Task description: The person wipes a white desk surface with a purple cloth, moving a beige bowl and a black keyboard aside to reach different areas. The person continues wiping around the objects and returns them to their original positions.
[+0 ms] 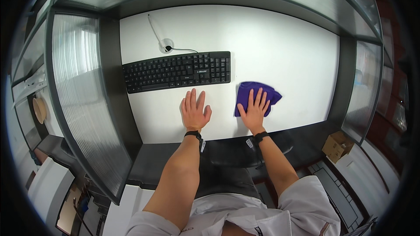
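Observation:
My right hand (255, 113) lies flat on a folded purple cloth (244, 93), fingers spread, pressing it against the white desktop (285, 49). A pointed corner of the cloth sticks out to the right of my fingers. My left hand (196, 111) rests palm down on the bare desktop, holding nothing, its thumb apart from the fingers. Just beyond its fingertips lies a black keyboard (177, 72), slightly tilted, its left end close to the partition. Both wrists wear black bands with small white tags.
Ribbed translucent partitions with grey frames enclose the desk at the left (78, 72), back and right. Behind the keyboard, a cable grommet (166, 46) lets a thin cable through. A black chair (226, 177) is below the front edge. A cardboard box (338, 146) stands outside at right.

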Available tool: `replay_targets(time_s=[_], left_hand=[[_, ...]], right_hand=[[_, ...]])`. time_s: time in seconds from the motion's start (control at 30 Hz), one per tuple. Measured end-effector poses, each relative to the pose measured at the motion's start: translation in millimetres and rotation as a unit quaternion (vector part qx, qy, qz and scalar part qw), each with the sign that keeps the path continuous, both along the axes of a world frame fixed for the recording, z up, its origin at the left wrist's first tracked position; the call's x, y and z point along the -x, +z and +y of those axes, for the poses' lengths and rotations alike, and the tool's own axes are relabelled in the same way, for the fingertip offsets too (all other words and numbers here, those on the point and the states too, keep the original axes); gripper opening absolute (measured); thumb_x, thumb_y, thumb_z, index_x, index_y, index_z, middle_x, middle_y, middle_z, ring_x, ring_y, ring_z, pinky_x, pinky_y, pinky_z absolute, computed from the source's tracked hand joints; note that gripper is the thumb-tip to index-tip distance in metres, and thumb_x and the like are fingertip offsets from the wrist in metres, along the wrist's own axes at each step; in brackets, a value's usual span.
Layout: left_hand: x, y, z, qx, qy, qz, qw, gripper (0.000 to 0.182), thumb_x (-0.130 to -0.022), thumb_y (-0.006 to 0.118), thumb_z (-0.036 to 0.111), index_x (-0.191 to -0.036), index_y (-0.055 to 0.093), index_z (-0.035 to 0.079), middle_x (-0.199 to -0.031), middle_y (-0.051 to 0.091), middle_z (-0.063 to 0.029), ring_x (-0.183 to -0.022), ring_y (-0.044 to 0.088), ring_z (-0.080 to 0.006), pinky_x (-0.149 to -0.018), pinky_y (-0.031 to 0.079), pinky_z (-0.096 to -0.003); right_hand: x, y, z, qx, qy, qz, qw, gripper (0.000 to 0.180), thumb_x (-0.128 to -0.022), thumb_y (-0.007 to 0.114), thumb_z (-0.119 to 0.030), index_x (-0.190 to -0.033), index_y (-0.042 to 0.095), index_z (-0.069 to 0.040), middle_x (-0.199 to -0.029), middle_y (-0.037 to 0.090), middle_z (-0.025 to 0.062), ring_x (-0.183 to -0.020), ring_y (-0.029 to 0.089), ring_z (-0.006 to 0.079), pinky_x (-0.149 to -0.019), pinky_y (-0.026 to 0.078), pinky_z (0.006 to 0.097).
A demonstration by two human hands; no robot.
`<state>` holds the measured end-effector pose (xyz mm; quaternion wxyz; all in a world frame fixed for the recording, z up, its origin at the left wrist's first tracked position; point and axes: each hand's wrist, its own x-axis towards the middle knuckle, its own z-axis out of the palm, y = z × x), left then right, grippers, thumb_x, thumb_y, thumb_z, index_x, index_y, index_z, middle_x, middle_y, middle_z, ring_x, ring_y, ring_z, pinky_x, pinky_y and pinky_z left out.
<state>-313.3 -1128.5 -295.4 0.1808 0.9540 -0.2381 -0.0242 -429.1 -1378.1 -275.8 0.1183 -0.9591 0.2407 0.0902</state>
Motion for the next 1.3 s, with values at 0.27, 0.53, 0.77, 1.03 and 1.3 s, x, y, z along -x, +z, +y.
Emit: replay_targets(time_s=[0.27,0.53,0.77,1.03,1.3], left_hand=[[2,-2,1,0.002,0.006,0.006,1.0,0.065,-0.096,0.069,0.035,-0.159,0.061,0.02,-0.173,0.046,-0.0152,-0.162,0.038,-0.0354,-0.129,0.031,-0.0554],[-1,4,-1,0.024,0.007,-0.006,1.0,0.065,-0.095,0.071,0.032,-0.157,0.063,0.018,-0.172,0.047,-0.0162,-0.16,0.04,-0.0363,-0.128,0.032,-0.056],[-1,-4,-2,0.016,0.008,-0.01,1.0,0.066,-0.095,0.071,0.033,-0.159,0.061,0.019,-0.172,0.047,-0.0154,-0.16,0.04,-0.036,-0.128,0.032,-0.0549],[-1,-1,0,0.024,0.002,-0.002,1.0,0.067,-0.095,0.071,0.031,-0.159,0.061,0.018,-0.171,0.048,-0.0167,-0.16,0.041,-0.0373,-0.129,0.03,-0.055],[0,4,0,0.017,0.005,0.006,1.0,0.067,-0.094,0.071,0.032,-0.158,0.062,0.017,-0.172,0.047,-0.0168,-0.161,0.039,-0.0377,-0.129,0.031,-0.0564]], right_hand=[[-178,-23,-52,0.066,-0.016,-0.085,0.994,0.09,-0.106,0.058,-0.067,-0.178,0.03,-0.022,-0.185,0.019,0.0218,-0.169,0.016,0.049,-0.131,0.009,0.0724],[-316,-36,-95,0.109,-0.03,-0.119,0.986,0.092,-0.103,0.046,-0.079,-0.176,0.033,-0.025,-0.183,0.024,0.0216,-0.168,0.018,0.0485,-0.129,0.01,0.076],[-288,-43,-99,0.08,0.008,-0.181,0.98,0.088,-0.102,0.049,-0.075,-0.174,0.039,-0.026,-0.183,0.027,0.0184,-0.169,0.019,0.0456,-0.13,0.008,0.0751],[-96,-13,-53,0.076,0.054,-0.106,0.99,0.084,-0.103,0.065,-0.06,-0.173,0.042,-0.019,-0.183,0.026,0.0206,-0.168,0.02,0.0449,-0.131,0.011,0.0724],[51,12,3,-0.027,0.014,0.08,0.996,0.095,-0.102,0.067,-0.058,-0.172,0.036,-0.002,-0.18,0.017,0.0353,-0.167,0.011,0.0571,-0.129,0.005,0.0759]])
